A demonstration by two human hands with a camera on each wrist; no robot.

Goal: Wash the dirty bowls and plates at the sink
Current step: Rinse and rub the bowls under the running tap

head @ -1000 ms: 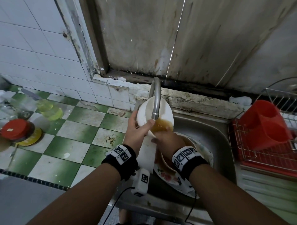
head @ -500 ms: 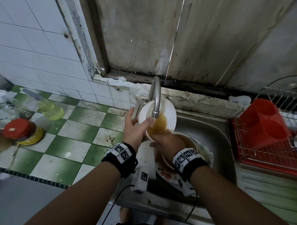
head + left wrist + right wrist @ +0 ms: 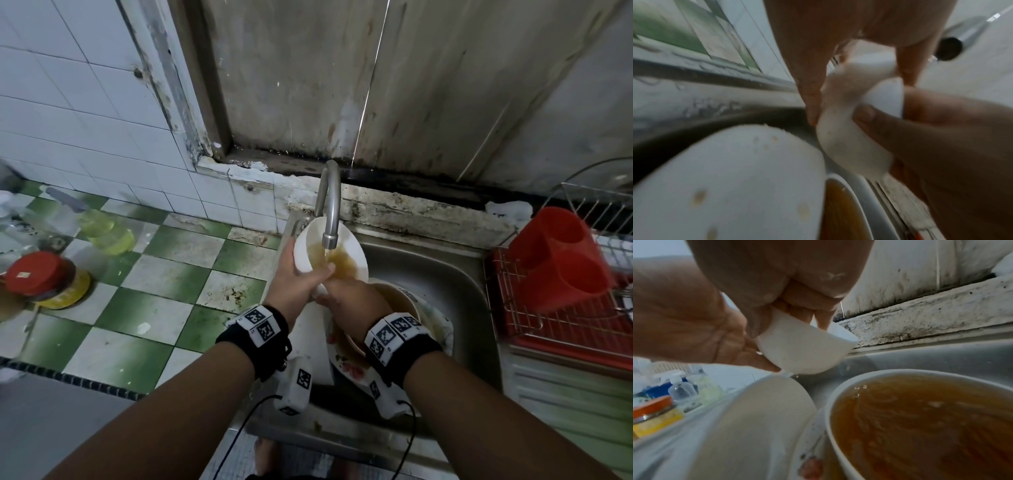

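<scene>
At a steel sink [image 3: 445, 281] beside a green-checked tiled surface [image 3: 164, 274], both hands' grips, left hand [image 3: 294, 274] and right hand [image 3: 349, 298], clasp a white bowl [image 3: 352, 246] under the tap [image 3: 330, 219]; a broth-filled bowl [image 3: 920, 418] sits below, a red rack [image 3: 561, 308] to the right.

No legible text or labels anywhere.

Each bare forearm is wearing a black wristband [image 3: 255, 337] carrying white blocks printed with black square codes. A white camera unit [image 3: 294, 385] is hanging beneath each wristband, and a thin black cable [image 3: 233, 435] is trailing from it.
</scene>
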